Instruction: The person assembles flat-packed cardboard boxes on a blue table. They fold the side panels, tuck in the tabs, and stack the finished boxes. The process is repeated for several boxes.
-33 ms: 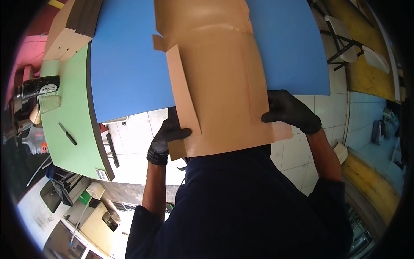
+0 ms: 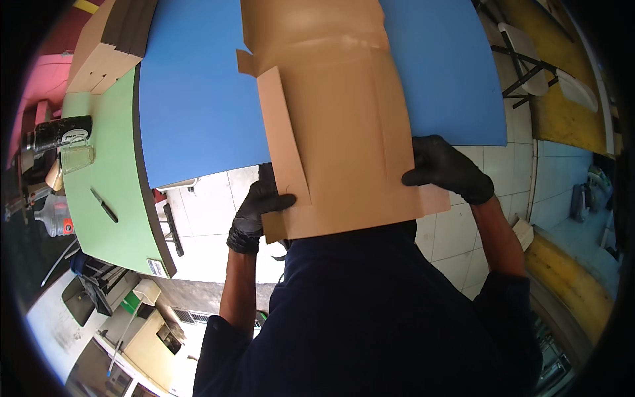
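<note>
A brown cardboard box blank (image 2: 344, 132), creased and partly folded, lies over the blue table (image 2: 198, 112) and reaches past its near edge to my body. Its long left side flap (image 2: 284, 132) stands folded up, while the right side lies nearly flat along its crease. My left hand (image 2: 254, 215), in a black glove, grips the near left corner with the thumb on top. On the right edge, my right hand (image 2: 450, 169), gloved likewise, pinches the cardboard with its thumb over the face. The fingers of both hands are partly hidden beneath the sheet.
On the left, a green table (image 2: 99, 165) carries a small knife (image 2: 104, 205), a glass mug (image 2: 77, 155) and a stack of folded cardboard (image 2: 116, 43). White folding chairs (image 2: 522, 59) stand at the far right. Pale floor tiles (image 2: 496, 172) show beyond the blue table's edge.
The cardboard has shifted very slightly to the right, both hands moving with it. Its left flap leans a little differently. Both hands keep their hold.
</note>
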A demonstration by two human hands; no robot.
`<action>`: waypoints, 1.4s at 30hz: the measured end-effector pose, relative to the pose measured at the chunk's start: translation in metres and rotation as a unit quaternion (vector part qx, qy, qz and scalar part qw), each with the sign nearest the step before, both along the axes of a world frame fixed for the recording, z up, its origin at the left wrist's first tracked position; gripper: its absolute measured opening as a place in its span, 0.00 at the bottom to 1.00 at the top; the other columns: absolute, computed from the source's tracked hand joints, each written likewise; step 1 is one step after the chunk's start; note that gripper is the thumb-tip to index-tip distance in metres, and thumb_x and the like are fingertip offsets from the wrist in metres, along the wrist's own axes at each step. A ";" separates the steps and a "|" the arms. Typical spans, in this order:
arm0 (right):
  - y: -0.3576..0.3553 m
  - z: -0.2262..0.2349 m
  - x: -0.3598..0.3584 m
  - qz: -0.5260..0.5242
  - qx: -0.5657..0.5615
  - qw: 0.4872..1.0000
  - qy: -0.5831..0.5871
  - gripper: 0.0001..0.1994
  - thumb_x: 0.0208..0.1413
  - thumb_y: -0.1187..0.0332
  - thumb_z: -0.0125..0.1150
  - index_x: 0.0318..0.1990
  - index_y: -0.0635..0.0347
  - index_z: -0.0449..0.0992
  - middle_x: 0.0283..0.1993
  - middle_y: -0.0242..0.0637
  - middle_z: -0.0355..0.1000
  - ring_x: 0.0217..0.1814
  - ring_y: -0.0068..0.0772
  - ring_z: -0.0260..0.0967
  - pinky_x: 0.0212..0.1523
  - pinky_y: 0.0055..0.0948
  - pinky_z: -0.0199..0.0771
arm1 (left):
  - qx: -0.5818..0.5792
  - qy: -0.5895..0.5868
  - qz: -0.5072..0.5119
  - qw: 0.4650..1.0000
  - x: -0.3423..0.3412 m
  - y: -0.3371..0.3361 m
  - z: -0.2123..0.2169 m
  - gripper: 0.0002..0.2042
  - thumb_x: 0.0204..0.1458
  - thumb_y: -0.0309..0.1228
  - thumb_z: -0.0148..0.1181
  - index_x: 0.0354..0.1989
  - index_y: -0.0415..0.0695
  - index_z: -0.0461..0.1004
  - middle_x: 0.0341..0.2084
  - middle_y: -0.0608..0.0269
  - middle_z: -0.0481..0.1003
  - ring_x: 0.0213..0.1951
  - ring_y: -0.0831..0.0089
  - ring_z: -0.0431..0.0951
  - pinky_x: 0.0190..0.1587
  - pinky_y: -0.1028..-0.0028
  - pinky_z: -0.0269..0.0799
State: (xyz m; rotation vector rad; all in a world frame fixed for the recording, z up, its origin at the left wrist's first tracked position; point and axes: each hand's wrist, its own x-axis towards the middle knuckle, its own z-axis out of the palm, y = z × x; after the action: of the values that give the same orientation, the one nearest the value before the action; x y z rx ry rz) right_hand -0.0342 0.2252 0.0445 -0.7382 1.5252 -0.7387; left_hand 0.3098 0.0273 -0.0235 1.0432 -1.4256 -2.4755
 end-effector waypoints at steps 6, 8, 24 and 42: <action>0.003 0.001 -0.023 -0.129 -0.047 0.990 0.024 0.29 0.65 0.55 0.61 0.64 0.71 0.71 0.50 0.46 0.81 0.48 0.32 0.81 0.55 0.32 0.79 | -0.288 -0.108 -0.001 0.952 -0.016 0.007 0.012 0.17 0.63 0.34 0.62 0.55 0.34 0.75 0.30 0.61 0.82 0.31 0.70 0.83 0.34 0.73 0.78; 0.012 -0.002 -0.027 -0.240 -0.022 0.951 -0.193 0.28 0.63 0.58 0.65 0.64 0.70 0.71 0.52 0.45 0.81 0.51 0.33 0.81 0.56 0.34 0.79 | -0.155 -0.195 0.023 0.968 -0.018 0.012 0.025 0.16 0.62 0.33 0.65 0.52 0.35 0.75 0.29 0.61 0.82 0.30 0.69 0.83 0.31 0.72 0.79; 0.038 -0.009 0.035 -0.290 0.026 0.953 -0.079 0.17 0.65 0.71 0.60 0.56 0.75 0.79 0.43 0.45 0.82 0.39 0.31 0.82 0.41 0.29 0.84 | -0.064 -0.193 -0.102 0.974 -0.019 0.024 0.050 0.14 0.67 0.36 0.59 0.41 0.35 0.79 0.23 0.55 0.81 0.23 0.70 0.82 0.26 0.74 0.76; 0.043 -0.016 0.018 -0.261 -0.052 0.963 -0.027 0.21 0.67 0.66 0.60 0.61 0.73 0.73 0.43 0.45 0.80 0.36 0.32 0.84 0.38 0.27 0.85 | -0.039 -0.206 -0.061 0.976 -0.048 0.033 0.037 0.13 0.65 0.33 0.61 0.44 0.32 0.75 0.23 0.51 0.82 0.19 0.69 0.80 0.22 0.76 0.75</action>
State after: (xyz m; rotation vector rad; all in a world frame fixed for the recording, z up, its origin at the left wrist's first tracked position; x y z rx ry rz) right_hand -0.0166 0.2683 0.0287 -0.3815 1.6568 -1.2288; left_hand 0.2621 0.0603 0.0132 1.5661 -1.7260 -2.3485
